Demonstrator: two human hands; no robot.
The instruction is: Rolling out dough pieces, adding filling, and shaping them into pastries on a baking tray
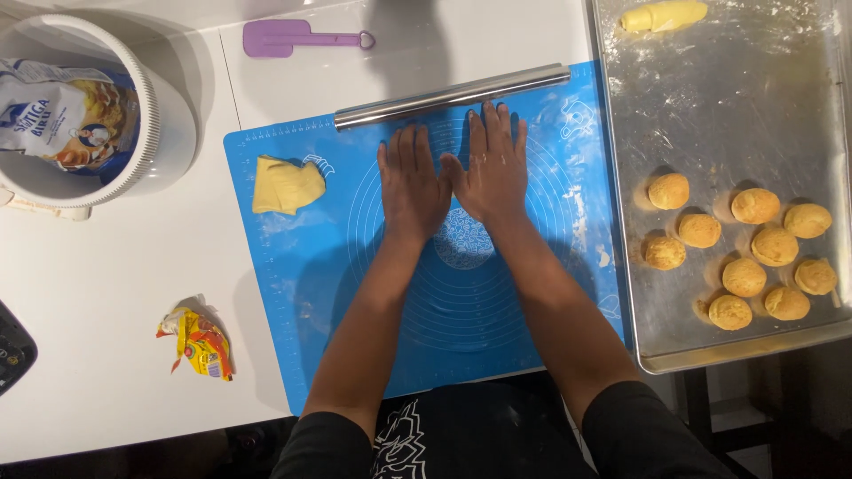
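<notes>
pressing flat on the blue silicone baking mat [293, 293], the left hand [411, 184] and right hand [493, 168] lie open, grasping nothing. the steel rolling pin [451, 95] lies crosswise just beyond the fingertips, nearest the right hand; the folded yellow dough piece [286, 185] sits left of the left hand.

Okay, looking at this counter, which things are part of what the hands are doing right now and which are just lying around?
In use:
left hand and right hand, flat on the blue mat
rolling pin
yellow dough piece
baking tray with dough balls

Lying about:
purple scraper
crumpled wrapper
white tub holding a flour bag
</notes>
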